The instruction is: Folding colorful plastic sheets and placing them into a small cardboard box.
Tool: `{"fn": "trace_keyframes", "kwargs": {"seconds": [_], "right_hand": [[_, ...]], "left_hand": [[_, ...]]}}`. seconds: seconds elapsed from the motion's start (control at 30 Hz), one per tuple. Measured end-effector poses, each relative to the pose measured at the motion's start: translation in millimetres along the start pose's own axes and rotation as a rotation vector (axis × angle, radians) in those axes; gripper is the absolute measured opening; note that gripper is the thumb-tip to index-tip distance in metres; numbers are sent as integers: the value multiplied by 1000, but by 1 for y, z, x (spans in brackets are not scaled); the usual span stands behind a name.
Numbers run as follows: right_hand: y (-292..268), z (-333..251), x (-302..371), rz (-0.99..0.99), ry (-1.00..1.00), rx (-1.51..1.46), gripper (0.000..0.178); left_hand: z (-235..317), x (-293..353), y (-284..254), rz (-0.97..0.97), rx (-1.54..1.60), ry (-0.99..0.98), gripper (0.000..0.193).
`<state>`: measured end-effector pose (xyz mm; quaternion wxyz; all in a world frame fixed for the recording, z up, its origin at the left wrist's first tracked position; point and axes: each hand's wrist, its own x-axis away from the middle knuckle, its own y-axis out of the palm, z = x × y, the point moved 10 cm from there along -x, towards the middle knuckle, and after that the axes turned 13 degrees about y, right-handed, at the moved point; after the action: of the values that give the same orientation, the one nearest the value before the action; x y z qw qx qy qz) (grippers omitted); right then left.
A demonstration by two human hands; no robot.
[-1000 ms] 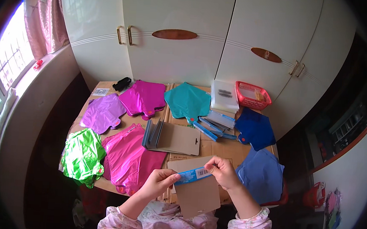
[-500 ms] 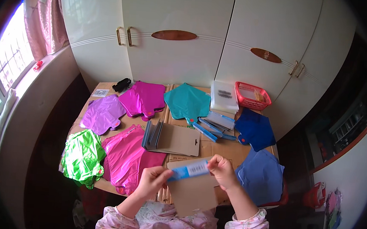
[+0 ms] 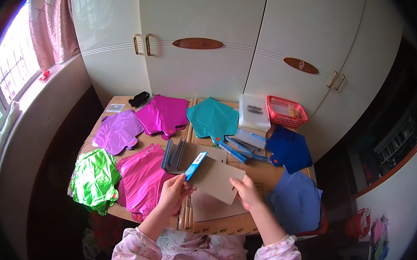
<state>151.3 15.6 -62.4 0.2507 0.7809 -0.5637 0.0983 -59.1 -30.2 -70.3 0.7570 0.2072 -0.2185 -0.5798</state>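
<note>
Between my two hands I hold a brown cardboard backing card with a blue folded strip bearing a barcode along one end. My left hand grips it at the lower corner by the strip. The opposite end is pinched in my right hand. The card is tilted just above the table. Beneath it lies another brown card, partly covered. Close behind stands a group of folded cards with bluish edges, partly hidden by the held card.
Flat foil balloons surround the cards: green, pink, lilac, magenta, teal, dark blue and pale blue. Blue-and-white folded strips, clear plastic bags and a red basket sit behind.
The card has turned, its blue strip swinging from the top edge to the left end. My hands have shifted forward slightly, the right one now on the plain brown end.
</note>
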Motion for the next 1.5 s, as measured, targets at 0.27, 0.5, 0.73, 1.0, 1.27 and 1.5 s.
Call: {"fn": "trace_keyframes", "kwargs": {"seconds": [0.27, 0.5, 0.73, 1.0, 1.27, 1.5], "right_hand": [[0, -29, -61, 76, -144, 188, 32], [8, -30, -39, 58, -299, 286, 41], [-62, -13, 30, 294, -312, 698, 46], [-59, 11, 33, 57, 77, -11, 46], [-14, -1, 54, -159, -170, -25, 32], [-4, 9, 66, -235, -314, 147, 16]], "left_hand": [[-5, 6, 8, -45, 218, -124, 32], [2, 34, 22, -268, -78, -103, 45], [-4, 58, -6, -38, 86, -235, 53], [-10, 59, -1, -106, 49, -285, 56], [-3, 54, 4, -233, -124, 8, 61], [2, 49, 19, -436, -345, 154, 30]]}}
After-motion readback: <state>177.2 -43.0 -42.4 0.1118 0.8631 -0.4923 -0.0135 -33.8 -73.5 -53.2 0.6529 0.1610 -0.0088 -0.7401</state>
